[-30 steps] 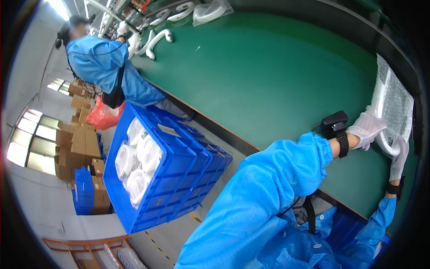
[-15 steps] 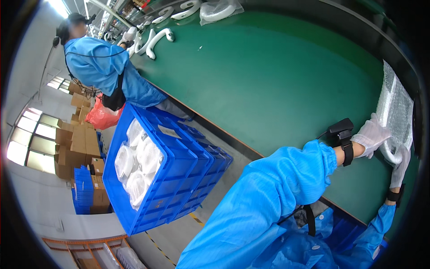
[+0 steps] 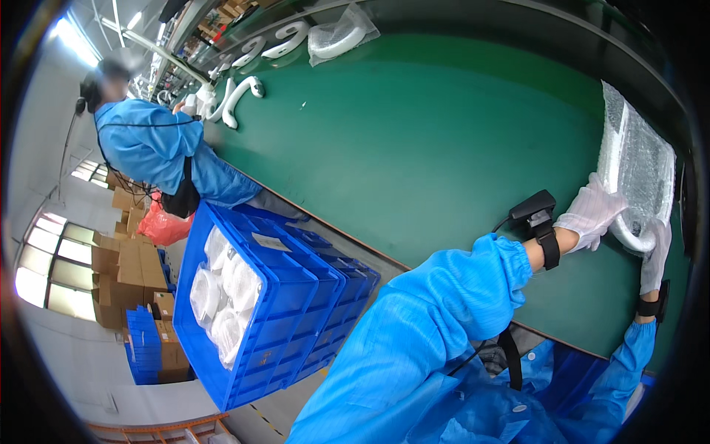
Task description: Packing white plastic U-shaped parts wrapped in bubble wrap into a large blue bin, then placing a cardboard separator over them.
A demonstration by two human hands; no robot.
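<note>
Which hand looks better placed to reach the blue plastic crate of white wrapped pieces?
Probably the left hand, nearer the crate on the person's left. The right hand is farther off; both touch the bubble-wrapped curved white piece.

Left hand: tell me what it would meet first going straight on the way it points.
Most likely the bubble-wrap bag; the left hand appears to touch its near edge, though depth is unclear there.

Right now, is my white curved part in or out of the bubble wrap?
Partly in: your left hand and right hand flank the bare, rounded end of the white curved part, while bubble wrap covers its far length.
</note>
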